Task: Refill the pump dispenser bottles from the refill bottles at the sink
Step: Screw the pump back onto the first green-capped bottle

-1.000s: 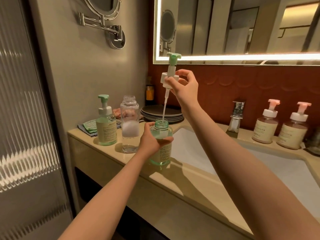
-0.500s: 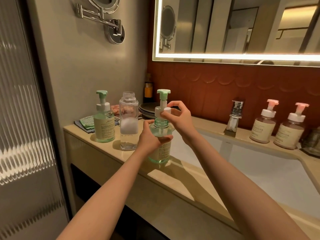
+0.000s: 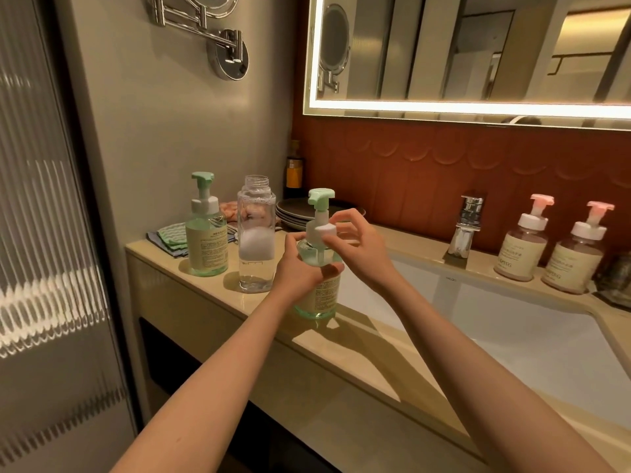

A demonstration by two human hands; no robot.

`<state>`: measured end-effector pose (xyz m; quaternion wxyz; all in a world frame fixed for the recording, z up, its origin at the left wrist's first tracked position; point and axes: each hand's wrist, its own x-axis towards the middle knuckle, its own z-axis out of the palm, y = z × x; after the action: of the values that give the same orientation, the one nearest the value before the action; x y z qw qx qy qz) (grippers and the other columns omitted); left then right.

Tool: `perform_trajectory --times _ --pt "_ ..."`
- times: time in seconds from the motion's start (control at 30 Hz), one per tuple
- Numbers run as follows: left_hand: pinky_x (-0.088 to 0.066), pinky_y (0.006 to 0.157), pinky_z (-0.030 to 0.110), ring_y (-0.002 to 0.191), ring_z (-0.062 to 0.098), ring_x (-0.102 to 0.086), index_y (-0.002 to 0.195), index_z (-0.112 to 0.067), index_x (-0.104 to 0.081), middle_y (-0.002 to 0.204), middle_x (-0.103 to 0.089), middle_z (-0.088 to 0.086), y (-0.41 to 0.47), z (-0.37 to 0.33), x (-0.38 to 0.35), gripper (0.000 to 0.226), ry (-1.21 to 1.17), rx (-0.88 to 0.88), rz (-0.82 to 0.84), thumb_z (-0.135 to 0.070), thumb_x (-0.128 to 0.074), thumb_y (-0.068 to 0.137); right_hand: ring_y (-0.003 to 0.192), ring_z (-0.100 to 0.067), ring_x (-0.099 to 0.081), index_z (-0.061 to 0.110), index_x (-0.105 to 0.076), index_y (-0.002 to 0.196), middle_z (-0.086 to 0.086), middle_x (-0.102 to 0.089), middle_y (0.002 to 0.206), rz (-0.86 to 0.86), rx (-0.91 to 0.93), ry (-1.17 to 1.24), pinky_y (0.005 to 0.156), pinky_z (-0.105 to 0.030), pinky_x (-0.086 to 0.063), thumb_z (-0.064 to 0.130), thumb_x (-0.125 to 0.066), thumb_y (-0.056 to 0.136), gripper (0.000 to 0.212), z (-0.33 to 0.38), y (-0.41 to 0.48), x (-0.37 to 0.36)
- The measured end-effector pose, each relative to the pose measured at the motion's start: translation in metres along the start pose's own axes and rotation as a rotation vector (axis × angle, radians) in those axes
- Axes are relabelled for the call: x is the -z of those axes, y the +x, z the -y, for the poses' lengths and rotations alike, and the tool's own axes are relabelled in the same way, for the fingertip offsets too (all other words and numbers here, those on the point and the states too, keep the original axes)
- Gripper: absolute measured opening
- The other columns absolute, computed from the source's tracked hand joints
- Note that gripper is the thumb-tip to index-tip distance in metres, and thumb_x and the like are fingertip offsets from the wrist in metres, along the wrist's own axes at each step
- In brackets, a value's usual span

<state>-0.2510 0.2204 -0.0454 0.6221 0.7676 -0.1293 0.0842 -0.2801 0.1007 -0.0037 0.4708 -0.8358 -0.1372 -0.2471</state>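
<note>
Far left on beige stone desk (image 3: 211,295): folded green-patterned cloth (image 3: 170,237), then green-capped pump dispenser bottle with pale label (image 3: 206,244), upright. Just beside it, uncapped clear plastic refill bottle (image 3: 256,240), upright, white foam inside at mid-height. Behind: stack of dark plates (image 3: 293,213). Centre, at desk front edge beside white sink basin (image 3: 512,322): second green pump dispenser bottle (image 3: 319,291), upright. Left hand (image 3: 300,264) grip wrapped around its shoulder. Right hand (image 3: 355,247) grip pinching white pump collar (image 3: 322,231) seated at bottle neck. Further right: chrome faucet (image 3: 466,223), two pink-capped pump bottles (image 3: 549,247) on back ledge.
</note>
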Motion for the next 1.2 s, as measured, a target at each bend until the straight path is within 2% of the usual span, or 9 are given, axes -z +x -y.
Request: perform_trajectory --times 0.17,0.37,0.57,0.67,0.77,0.93,1.03,1.1,1.2 --pt "-0.041 0.089 0.033 0.114 0.022 -0.050 0.118 -0.026 -0.028 0.123 -0.049 0.004 0.000 0.001 -0.001 0.069 0.023 -0.016 -0.020 -0.021 -0.079 0.071 0.088 -0.010 -0.053 0.013 -0.065 0.097 0.004 -0.056 0.093 -0.093 0.181 -0.212 0.074 -0.024 -0.042 0.024 -0.063 0.083 0.018 0.001 -0.010 0.003" --pt "-0.041 0.091 0.035 0.111 0.019 -0.049 0.125 -0.022 -0.030 0.117 -0.048 0.000 0.001 0.000 -0.001 0.073 0.038 -0.024 -0.025 -0.024 -0.079 0.071 0.108 -0.017 -0.053 0.006 -0.065 0.099 -0.006 -0.060 0.114 -0.131 0.183 -0.290 0.082 -0.022 -0.038 0.013 -0.058 0.086 0.016 0.010 -0.010 -0.003" --pt "-0.042 0.089 0.034 0.109 0.019 -0.050 0.124 -0.021 -0.030 0.113 -0.047 -0.002 0.000 0.000 -0.001 0.074 0.035 -0.044 -0.018 -0.018 -0.080 0.070 0.091 -0.021 -0.055 0.008 -0.066 0.110 -0.012 -0.064 0.099 -0.137 0.270 -0.410 0.078 -0.037 -0.049 0.009 -0.049 0.084 0.031 0.020 -0.015 -0.001" --pt "-0.043 0.094 0.040 0.112 0.022 -0.050 0.121 -0.023 -0.030 0.116 -0.049 0.000 0.001 0.001 -0.001 0.072 0.032 -0.038 -0.013 -0.019 -0.080 0.070 0.092 -0.023 -0.057 0.006 -0.064 0.113 -0.012 -0.067 0.102 -0.158 0.281 -0.393 0.075 -0.033 -0.048 0.015 -0.037 0.075 0.048 0.027 -0.018 0.001" --pt "-0.042 0.096 0.042 0.114 0.022 -0.049 0.124 -0.022 -0.029 0.124 -0.050 0.004 0.000 0.001 -0.001 0.073 0.030 -0.034 -0.012 -0.021 -0.079 0.071 0.089 -0.026 -0.058 0.005 -0.067 0.104 -0.013 -0.069 0.097 -0.154 0.320 -0.451 0.073 -0.034 -0.045 0.013 -0.034 0.069 0.048 0.029 -0.021 0.002" --pt "-0.044 0.094 0.040 0.107 0.020 -0.051 0.127 -0.016 -0.030 0.113 -0.050 0.001 0.001 0.000 -0.002 0.064 0.051 -0.065 -0.008 -0.018 -0.071 0.078 0.100 -0.029 -0.052 0.005 -0.064 0.107 -0.016 -0.062 0.109 -0.040 0.363 -0.577 0.076 -0.026 -0.033 0.009 -0.055 0.079 0.029 0.030 -0.023 -0.004" --pt "-0.042 0.100 0.040 0.119 0.030 -0.049 0.133 -0.012 -0.031 0.121 -0.049 0.011 0.001 0.000 -0.002 0.055 0.018 -0.028 -0.018 -0.012 -0.060 0.087 0.118 -0.029 -0.044 0.009 -0.058 0.119 -0.017 -0.055 0.124 0.072 0.450 -0.770 0.088 -0.030 -0.036 0.015 -0.066 0.082 0.038 0.028 -0.018 -0.019" --pt "-0.041 0.102 0.039 0.122 0.030 -0.047 0.136 -0.015 -0.029 0.129 -0.048 0.011 -0.001 -0.001 -0.001 0.071 0.006 -0.015 -0.003 -0.021 -0.069 0.077 0.112 -0.028 -0.048 0.008 -0.058 0.118 -0.017 -0.057 0.120 0.037 0.428 -0.691 0.086 -0.031 -0.037 0.012 -0.061 0.081 0.037 0.032 -0.018 -0.022" --pt "-0.045 0.097 0.043 0.112 0.024 -0.052 0.124 -0.020 -0.030 0.115 -0.051 0.002 -0.003 -0.004 -0.001 0.069 0.013 -0.019 0.019 -0.030 -0.075 0.071 0.084 -0.022 -0.058 0.003 -0.065 0.099 -0.014 -0.067 0.093 -0.212 0.383 -0.329 0.069 -0.027 -0.043 0.006 -0.050 0.074 0.029 0.034 -0.018 -0.018"
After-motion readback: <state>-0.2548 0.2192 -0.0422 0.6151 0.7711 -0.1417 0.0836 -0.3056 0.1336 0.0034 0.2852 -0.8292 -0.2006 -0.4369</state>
